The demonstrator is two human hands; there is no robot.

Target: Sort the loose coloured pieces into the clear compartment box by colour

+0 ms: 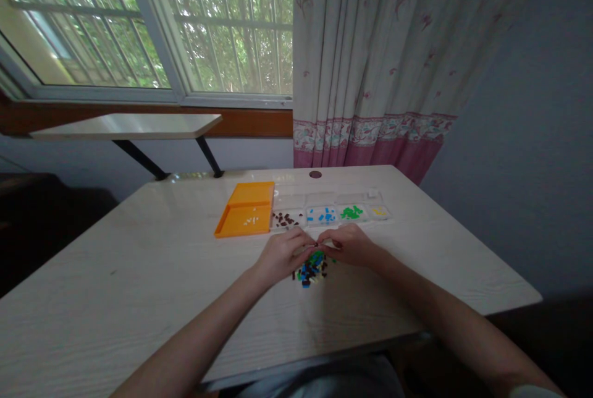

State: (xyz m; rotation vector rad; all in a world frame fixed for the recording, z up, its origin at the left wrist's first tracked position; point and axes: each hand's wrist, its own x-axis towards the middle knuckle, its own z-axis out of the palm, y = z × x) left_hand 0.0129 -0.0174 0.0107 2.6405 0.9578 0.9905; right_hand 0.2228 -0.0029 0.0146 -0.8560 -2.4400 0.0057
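My left hand (282,257) and my right hand (349,243) meet above a mixed pile of small toy bricks (310,271). Between their pinched fingertips is a small dark brick (316,245); whether it is one piece or two joined is too small to tell. Green, blue, dark brown and cream bricks make up the pile, partly hidden by my fingers. Just beyond the hands stands a row of clear boxes: dark brown bricks (286,220), blue bricks (327,215), green bricks (352,212) and yellow bricks (378,211). White bricks (251,220) lie in an orange box (222,227) at the left end.
All of this rests on a pale wooden desk (139,274). A raised shelf (134,126) on black legs stands at the back left. Behind the desk are a barred window (231,27) and a patterned curtain (370,64). A round cable hole (315,174) is near the back edge.
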